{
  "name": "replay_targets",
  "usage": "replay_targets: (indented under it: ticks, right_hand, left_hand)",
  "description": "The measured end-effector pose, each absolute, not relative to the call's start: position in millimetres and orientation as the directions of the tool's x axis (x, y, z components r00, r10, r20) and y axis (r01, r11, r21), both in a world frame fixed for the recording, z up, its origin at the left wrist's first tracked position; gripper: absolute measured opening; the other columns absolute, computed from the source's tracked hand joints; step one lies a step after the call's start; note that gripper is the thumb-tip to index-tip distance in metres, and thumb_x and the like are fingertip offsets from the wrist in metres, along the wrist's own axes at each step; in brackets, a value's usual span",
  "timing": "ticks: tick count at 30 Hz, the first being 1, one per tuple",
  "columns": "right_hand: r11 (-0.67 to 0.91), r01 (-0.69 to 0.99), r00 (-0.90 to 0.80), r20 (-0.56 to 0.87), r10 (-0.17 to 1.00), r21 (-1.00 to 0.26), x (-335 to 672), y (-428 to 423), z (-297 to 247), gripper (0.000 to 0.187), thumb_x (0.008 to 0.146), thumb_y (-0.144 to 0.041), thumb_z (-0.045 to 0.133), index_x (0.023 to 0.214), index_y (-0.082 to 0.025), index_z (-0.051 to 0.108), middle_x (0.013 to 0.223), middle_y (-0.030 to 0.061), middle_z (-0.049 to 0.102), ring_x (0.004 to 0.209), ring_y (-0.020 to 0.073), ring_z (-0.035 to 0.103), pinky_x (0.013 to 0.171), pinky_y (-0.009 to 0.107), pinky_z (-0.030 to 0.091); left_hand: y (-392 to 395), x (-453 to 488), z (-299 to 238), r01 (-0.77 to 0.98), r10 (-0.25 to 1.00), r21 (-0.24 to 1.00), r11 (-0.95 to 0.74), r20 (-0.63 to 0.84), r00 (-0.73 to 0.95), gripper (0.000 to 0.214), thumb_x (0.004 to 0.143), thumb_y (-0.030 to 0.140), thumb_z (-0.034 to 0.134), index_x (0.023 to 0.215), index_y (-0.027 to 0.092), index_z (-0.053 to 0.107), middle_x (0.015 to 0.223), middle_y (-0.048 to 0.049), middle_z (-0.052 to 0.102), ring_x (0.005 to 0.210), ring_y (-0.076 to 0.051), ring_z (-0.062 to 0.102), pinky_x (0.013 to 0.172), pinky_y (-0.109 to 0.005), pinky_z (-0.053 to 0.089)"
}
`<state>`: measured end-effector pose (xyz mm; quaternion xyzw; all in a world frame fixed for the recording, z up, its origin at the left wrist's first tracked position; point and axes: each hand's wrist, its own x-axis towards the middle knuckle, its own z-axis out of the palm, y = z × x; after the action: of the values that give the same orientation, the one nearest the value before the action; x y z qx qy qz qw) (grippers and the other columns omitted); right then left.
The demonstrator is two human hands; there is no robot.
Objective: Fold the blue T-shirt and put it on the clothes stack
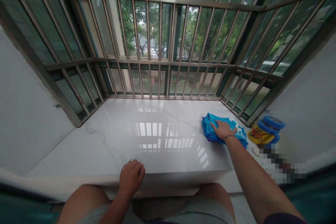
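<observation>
My right hand (223,129) lies flat, fingers stretched out, on a folded blue cloth (210,129) at the right side of a glossy white marble windowsill (147,136). My left hand (131,176) rests on the sill's front edge with its fingers curled over the rim; nothing shows in it. My knees are pressed against the sill's front below.
Metal window bars (162,63) enclose the sill at the back and both sides, with trees beyond. A yellow jar with a blue lid (265,131) lies at the right corner near the wall. White walls flank both sides.
</observation>
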<state>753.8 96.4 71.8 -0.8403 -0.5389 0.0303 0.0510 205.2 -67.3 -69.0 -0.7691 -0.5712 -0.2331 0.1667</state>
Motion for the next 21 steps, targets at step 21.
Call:
replay_targets:
  ticks: [21]
  right_hand:
    - [-0.398,0.896,0.425,0.125,0.896,-0.197,760.5,93.1,50.0,0.065,0.105,-0.067,0.041,0.151,-0.031,0.069,0.17,0.0105,0.052,0.157,0.0423,0.043,0.127,0.083,0.009]
  left_hand:
    - [-68.9,203.7,-71.5,0.961,0.845,0.062,-0.271,0.492,0.207,0.029,0.104,0.027,0.059,0.076,0.024,0.067,0.079,-0.0057,0.066,0.082,-0.026,0.061,0.076,-0.04,0.04]
